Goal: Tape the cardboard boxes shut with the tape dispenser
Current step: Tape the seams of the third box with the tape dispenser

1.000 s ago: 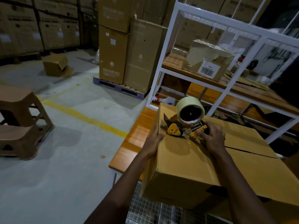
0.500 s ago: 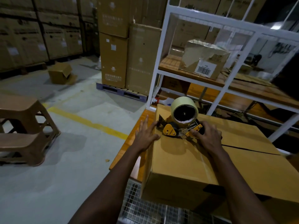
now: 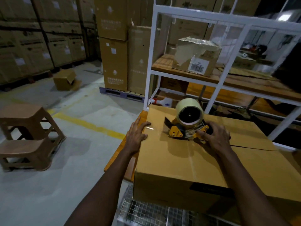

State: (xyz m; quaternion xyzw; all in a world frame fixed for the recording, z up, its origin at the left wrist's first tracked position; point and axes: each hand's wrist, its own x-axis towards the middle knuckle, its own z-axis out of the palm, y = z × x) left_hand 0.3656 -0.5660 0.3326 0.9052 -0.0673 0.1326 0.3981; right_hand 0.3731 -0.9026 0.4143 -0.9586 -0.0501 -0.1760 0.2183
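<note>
Box: Your cardboard box (image 3: 179, 163) lies flat on the wooden table (image 3: 120, 154) directly in front of you. It is plain brown with its flaps folded down and a dark printed patch on the near wall, toward 5 o'clock.
Seam: The centre seam (image 3: 254, 148) shows as a thin dark gap running from beside your right hand out toward 3 o'clock. I judge that most of it is not yet taped.
Dispenser: The tape dispenser (image 3: 184, 126) stands on the box top at about 12 o'clock, near the left edge. It has yellow side plates, and the pale tape roll (image 3: 189, 113) sits upright above them with its dark core facing you.
Right hand: Your right hand (image 3: 213, 137) is curled round the dispenser's handle and holds it low against the cardboard. That probably keeps the tape pressed down for a pull toward 3 o'clock.
Left hand: Your left hand (image 3: 137, 134) lies flat at 10 o'clock on the top left edge, fingers straight and spread, grasping nothing. Its fingertips touch a glossy tape end (image 3: 150, 128), likely to anchor the strip and stop the box sliding.
Stage: This looks like the start of the seam run.
Surroundings: A brown stool (image 3: 27, 137) stands at 9 o'clock. A white shelf frame (image 3: 150, 62) at 1 o'clock carries a labelled box (image 3: 195, 56).
</note>
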